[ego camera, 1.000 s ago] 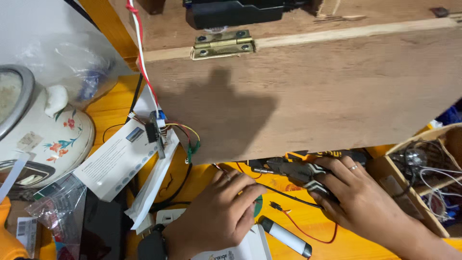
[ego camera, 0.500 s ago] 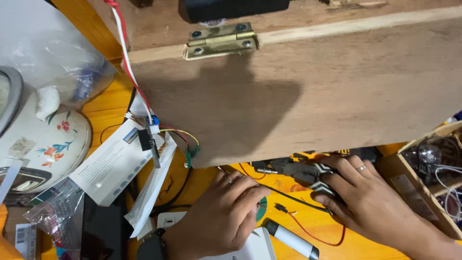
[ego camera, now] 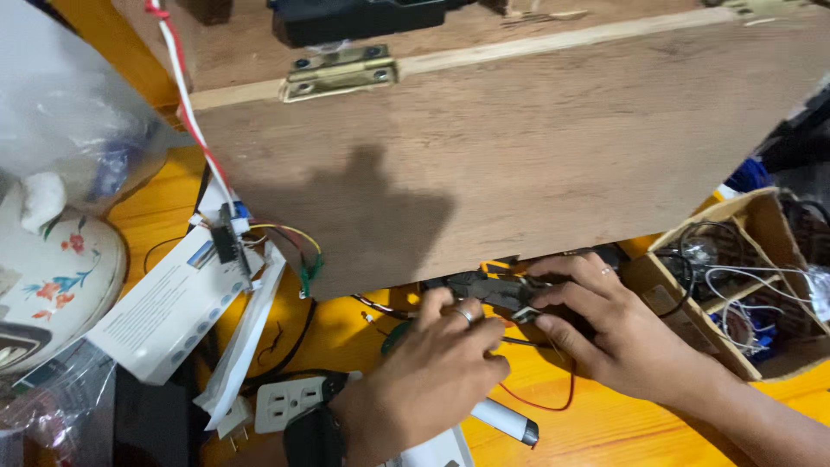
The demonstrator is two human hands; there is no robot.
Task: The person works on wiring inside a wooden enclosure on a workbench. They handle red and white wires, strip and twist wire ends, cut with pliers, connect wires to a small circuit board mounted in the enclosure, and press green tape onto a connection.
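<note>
A dark metal plier-like tool with black handles (ego camera: pixel 494 287) lies on the orange wooden tabletop (ego camera: pixel 605 424), just under the lower edge of a large brown wooden board with a brass hinge (ego camera: pixel 519 147), and both hands meet on it. The left hand (ego camera: pixel 432 372), a ring on one finger and a dark watch at the wrist, presses its fingertips onto the tool's near end; whether those fingers actually close around it I cannot tell. The right hand (ego camera: pixel 605 324) curls its fingers over the far end, gripping it loosely. A thin red wire (ego camera: pixel 536 405) loops on the tabletop beneath the right palm, and a white marker with a dark cap (ego camera: pixel 506 424) lies just beside the left wrist. A white power strip (ego camera: pixel 290 402) sits to the left, and a cardboard box full of tangled wires (ego camera: pixel 743 285) stands to the right. The likely trouble: the tool sits half hidden under the board, so fingers could get pinched in its jaws, or the red wire could snag and drag along as the hands shift.
</note>
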